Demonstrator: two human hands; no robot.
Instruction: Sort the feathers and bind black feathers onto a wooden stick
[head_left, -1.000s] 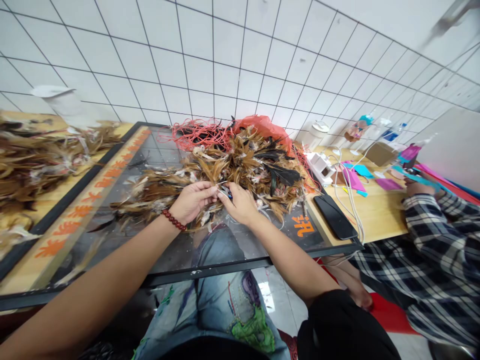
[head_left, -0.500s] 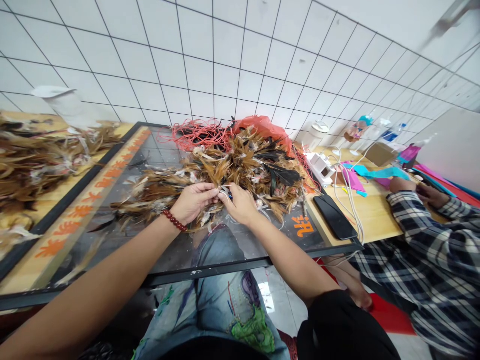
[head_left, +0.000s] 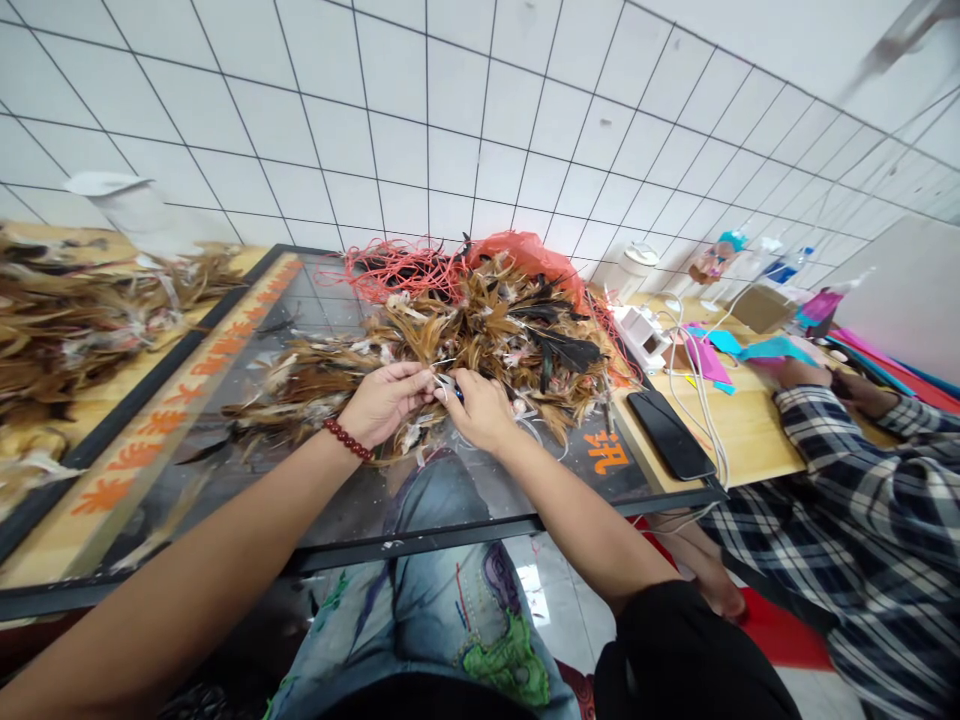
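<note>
My left hand (head_left: 388, 402), with a red bead bracelet at the wrist, pinches a thin white strand (head_left: 443, 364) between thumb and fingers. Close beside it, my right hand (head_left: 481, 408) is closed around a small tool with a blue part (head_left: 458, 394), whose shape is mostly hidden by the fingers. Both hands are over the front of a pile of brown and black feathers (head_left: 487, 330) on the dark glass tabletop (head_left: 352, 510). A loop of clear cord (head_left: 551, 440) lies just right of my right hand.
More feathers (head_left: 97, 320) lie at the left. Pink cords (head_left: 405, 270) and a red plastic bag (head_left: 517, 250) lie behind the pile. To the right are a black phone (head_left: 670, 434), white cables and a white charger (head_left: 641, 335). A person in a plaid shirt (head_left: 862, 500) handles turquoise material.
My hands have parted slightly, and more of the white strand and tool shows between them. At the right, the other person's hand and the turquoise piece have shifted.
</note>
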